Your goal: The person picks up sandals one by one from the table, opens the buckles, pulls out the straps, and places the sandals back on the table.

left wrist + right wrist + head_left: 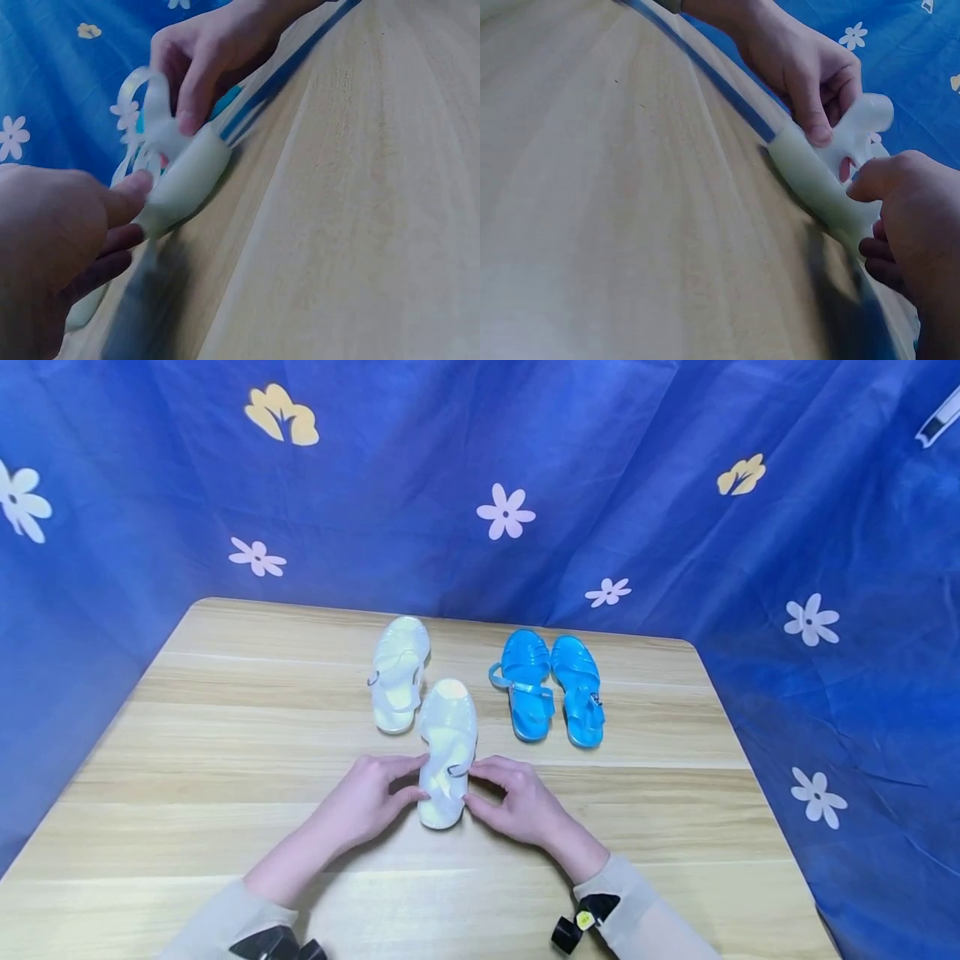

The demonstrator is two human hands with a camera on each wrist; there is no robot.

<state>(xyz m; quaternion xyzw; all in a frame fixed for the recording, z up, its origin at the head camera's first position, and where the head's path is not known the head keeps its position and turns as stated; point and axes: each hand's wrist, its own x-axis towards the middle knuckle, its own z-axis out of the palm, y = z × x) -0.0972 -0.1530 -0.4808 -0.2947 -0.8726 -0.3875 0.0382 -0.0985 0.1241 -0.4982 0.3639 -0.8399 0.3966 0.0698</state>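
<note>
A white jelly sandal (448, 727) lies near the middle of the wooden table, toe pointing away, with a small buckle on its right side. My left hand (367, 797) grips its left side near the heel, and my right hand (517, 797) grips the right side by the buckle. In the left wrist view the sandal's heel (191, 176) sits between thumb and fingers of both hands, its strap standing up above. The right wrist view shows the same heel (810, 184) low on the tabletop. A second white sandal (393, 672) rests just beyond, to the left.
Two blue jelly sandals, one with a strap across it (528, 660) and one beside it (576, 681), lie side by side at the back right. Blue cloth (420, 485) with white and yellow flowers hangs behind and around the wooden table (225, 710).
</note>
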